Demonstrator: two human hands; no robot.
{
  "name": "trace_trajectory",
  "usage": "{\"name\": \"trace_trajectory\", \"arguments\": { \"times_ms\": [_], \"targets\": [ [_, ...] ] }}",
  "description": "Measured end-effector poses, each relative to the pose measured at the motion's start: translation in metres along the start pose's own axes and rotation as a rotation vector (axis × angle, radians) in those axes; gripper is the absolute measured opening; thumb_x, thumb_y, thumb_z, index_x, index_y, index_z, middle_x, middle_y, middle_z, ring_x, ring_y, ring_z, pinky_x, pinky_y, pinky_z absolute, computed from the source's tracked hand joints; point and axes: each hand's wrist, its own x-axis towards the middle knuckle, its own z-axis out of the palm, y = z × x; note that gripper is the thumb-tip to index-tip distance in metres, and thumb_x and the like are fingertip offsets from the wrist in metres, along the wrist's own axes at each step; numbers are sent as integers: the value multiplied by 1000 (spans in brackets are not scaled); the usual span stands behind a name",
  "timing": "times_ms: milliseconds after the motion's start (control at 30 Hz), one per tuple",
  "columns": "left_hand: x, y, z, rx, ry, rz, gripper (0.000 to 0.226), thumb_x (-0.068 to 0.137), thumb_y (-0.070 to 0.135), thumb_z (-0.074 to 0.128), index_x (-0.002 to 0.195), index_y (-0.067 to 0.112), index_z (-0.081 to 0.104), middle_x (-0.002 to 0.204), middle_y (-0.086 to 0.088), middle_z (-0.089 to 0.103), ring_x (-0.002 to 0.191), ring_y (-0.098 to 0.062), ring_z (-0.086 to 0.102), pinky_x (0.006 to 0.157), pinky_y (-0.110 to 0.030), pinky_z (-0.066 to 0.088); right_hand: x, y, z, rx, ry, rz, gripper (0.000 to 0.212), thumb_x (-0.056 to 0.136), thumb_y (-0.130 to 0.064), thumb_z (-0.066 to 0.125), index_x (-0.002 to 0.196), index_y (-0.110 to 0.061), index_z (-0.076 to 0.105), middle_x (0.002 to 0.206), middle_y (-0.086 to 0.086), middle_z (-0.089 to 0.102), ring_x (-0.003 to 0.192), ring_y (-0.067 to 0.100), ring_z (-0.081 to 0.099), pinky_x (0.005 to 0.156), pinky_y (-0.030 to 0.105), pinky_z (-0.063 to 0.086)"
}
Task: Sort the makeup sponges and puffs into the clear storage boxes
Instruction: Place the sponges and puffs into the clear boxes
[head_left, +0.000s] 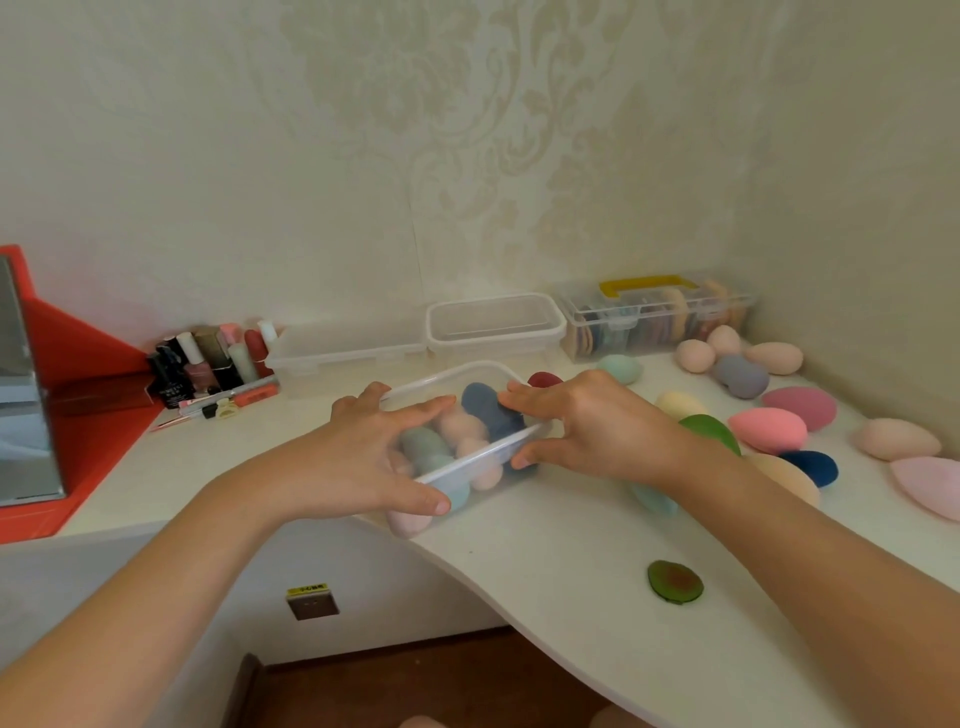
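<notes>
Gripping hands: the left hand (384, 457) and the right hand (587, 426) each hold one end of the clear box (470, 370), fingers curled over the rim and thumbs pressed to the near wall; a two-handed hold suits a loaded, thin-walled container
Clear box: at the near edge of the white table (571, 545), one corner jutting past the curved edge; whether it rests there or is just lifted cannot be told
Inside the box: egg-shaped sponges packed close, a dark blue sponge (483, 408) on top among pink and teal ones, reaching about the rim, so this box looks full
Loose sponges: scattered to the right and not yet sorted, among them a pink sponge (769, 428), a grey sponge (740, 376) and a green sponge (714, 427) partly behind the right wrist
Avocado puff (675, 582): flat and alone near the table's front, well apart from the rest
Empty box (496, 317): open against the wall behind the held one, likely the next to be filled
Handled case (647, 287): just beside the empty box, flat puffs standing on edge inside, kept apart from the sponges
Cosmetics (208, 358): bottles and tubes bunched at the left by a red shelf (78, 415), out of the way of the sorting
</notes>
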Motion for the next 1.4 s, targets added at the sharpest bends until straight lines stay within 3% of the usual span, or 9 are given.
{"name": "trace_trajectory", "arguments": {
  "times_ms": [267, 500, 667, 867, 933, 1000, 1100, 1200, 1400],
  "targets": [
    [-2, 3, 3, 50, 7, -26, 93, 72, 47, 68, 138, 62, 4, 154, 0, 1, 142, -20, 3, 99, -36, 32, -1, -4, -4, 10, -4, 24, 61, 77, -33, 75, 132, -17, 55, 133, 2, 58, 104, 27, 62, 90, 39, 45],
    [-2, 8, 6, 148, 36, -38, 95, 69, 42, 63, 138, 58, -1, 149, -2, 9, 136, -26, 12, 94, -36, 38, 3, -3, -2, -132, -42, 35, 61, 76, -50, 69, 127, -21, 57, 105, 7, 69, 92, 25, 61, 81, 39, 46],
    [0, 6, 6, 168, 43, -18, 95, 69, 42, 63, 137, 59, -2, 150, -1, 7, 137, -25, 10, 91, -34, 40, 3, -4, 1, -168, -38, 6, 57, 81, -47, 66, 129, -17, 56, 116, 8, 66, 97, 27, 61, 83, 41, 47],
    [-2, 2, 0, 202, -42, -81, 105, 69, 61, 67, 140, 57, -10, 157, -6, -7, 144, -29, -4, 108, -45, 25, 1, -4, -3, 78, -45, 62, 56, 84, -45, 64, 134, -23, 52, 123, -7, 63, 105, 13, 60, 92, 32, 46],
    [-4, 1, -5, 268, -58, -78, 107, 71, 57, 69, 142, 53, -11, 158, -10, -8, 145, -30, -8, 114, -49, 12, 6, 1, -10, 167, 11, 127, 45, 92, -43, 54, 133, -25, 54, 113, -17, 64, 101, 3, 60, 90, 22, 43],
    [-7, -3, -8, 291, -20, -42, 100, 78, 44, 67, 145, 47, -7, 159, -9, -6, 146, -28, -5, 116, -47, 11, 15, 13, -12, 111, 59, 230, 37, 99, -32, 45, 135, -26, 51, 128, -8, 60, 115, 10, 56, 97, 24, 41],
    [-12, -13, -9, 326, 49, 14, 87, 87, 26, 57, 149, 39, -2, 159, -4, -2, 146, -22, 4, 115, -37, 20, 28, 28, -8, -79, -129, 409, 45, 98, -18, 44, 141, -30, 39, 144, -1, 46, 127, 19, 48, 103, 31, 39],
    [-15, -20, -8, 345, 90, 41, 79, 91, 29, 51, 149, 36, -2, 159, -2, -2, 146, -19, 3, 113, -31, 21, 33, 31, 0, -90, -330, 341, 47, 97, -16, 46, 142, -28, 39, 150, -3, 36, 133, 19, 40, 110, 31, 31],
    [-15, -28, -3, 323, 144, 43, 77, 89, 54, 49, 148, 40, 2, 159, 4, 0, 146, -16, 4, 113, -32, 22, 44, 32, -3, -149, -213, 344, 7, 91, -26, 59, 96, -21, 58, 100, -2, 52, 90, 16, 54, 74, 21, 41]
  ]
}}
